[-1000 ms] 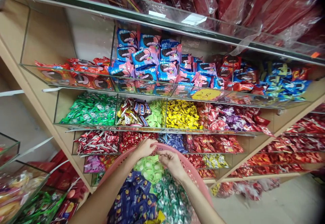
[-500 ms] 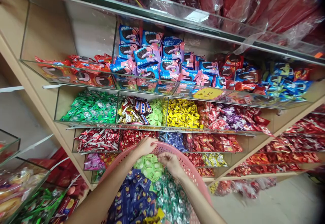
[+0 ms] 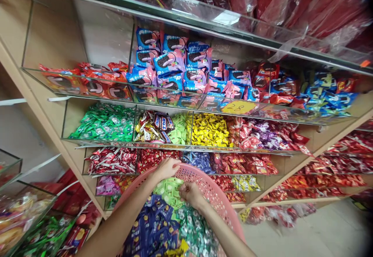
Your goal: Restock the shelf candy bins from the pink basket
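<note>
A pink perforated plastic basket [image 3: 233, 210] full of wrapped sweets is in front of my body at the bottom middle. My left hand [image 3: 165, 168] is closed over its far rim. Inside the basket, my right hand [image 3: 191, 195] touches the pale green wrapped candies [image 3: 166, 189], its fingers curled in; whatever lies between the fingertips is hidden. Dark blue packets [image 3: 154, 226] fill the left of the basket, and green-and-silver candies [image 3: 199, 230] the right. A few yellow wrappers [image 3: 181, 247] show at the near edge.
Beyond the basket rises a wooden shelf unit with glass-fronted bins. Blue-and-pink cookie packs [image 3: 171, 61] sit high up, above green candies [image 3: 105, 123], Snickers bars [image 3: 163, 123] and yellow candies [image 3: 210, 131]. More bins stand at left [image 3: 26, 210]. Bagged sweets [image 3: 279, 214] rest on the floor at right.
My right hand has shifted slightly down and left onto the pale green candies, and its fingers have curled in more. My left hand stays on the basket rim.
</note>
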`<state>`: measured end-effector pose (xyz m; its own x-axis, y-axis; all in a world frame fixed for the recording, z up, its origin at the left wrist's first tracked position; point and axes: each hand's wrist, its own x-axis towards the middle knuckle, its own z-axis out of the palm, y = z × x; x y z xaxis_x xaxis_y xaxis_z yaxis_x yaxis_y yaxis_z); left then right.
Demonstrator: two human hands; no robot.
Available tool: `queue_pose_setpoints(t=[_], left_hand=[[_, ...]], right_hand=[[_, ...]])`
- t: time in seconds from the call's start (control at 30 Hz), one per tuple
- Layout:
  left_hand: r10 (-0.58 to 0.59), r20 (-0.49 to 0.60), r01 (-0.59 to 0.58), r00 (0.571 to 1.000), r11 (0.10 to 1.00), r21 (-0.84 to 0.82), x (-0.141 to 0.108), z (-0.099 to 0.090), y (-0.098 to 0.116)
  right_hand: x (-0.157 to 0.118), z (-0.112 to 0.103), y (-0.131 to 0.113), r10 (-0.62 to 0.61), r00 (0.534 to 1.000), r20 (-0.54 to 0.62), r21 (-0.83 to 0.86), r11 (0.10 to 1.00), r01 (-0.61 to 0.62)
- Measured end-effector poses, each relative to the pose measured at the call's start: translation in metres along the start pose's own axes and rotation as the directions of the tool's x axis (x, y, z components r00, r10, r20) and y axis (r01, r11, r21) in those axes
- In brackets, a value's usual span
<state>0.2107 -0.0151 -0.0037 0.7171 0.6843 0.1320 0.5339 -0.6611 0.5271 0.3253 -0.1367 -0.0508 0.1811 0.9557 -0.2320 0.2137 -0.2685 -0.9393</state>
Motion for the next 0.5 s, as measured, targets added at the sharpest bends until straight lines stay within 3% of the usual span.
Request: queue_pose_setpoints(t=[0.27, 0.5], left_hand=[[-0.030, 0.015, 0.030, 0.999, 1.000, -0.008, 0.000, 0.001, -0.002], [0.008, 0.001, -0.008, 1.000, 1.000, -0.008, -0.001, 0.001, -0.001]], right_hand=[[0.009, 0.003, 0.020, -0.048, 0.999, 0.001, -0.110, 0.993, 0.048], [0.008, 0.005, 0.011, -0.257, 0.962, -0.090, -0.247, 0.942, 0.228]])
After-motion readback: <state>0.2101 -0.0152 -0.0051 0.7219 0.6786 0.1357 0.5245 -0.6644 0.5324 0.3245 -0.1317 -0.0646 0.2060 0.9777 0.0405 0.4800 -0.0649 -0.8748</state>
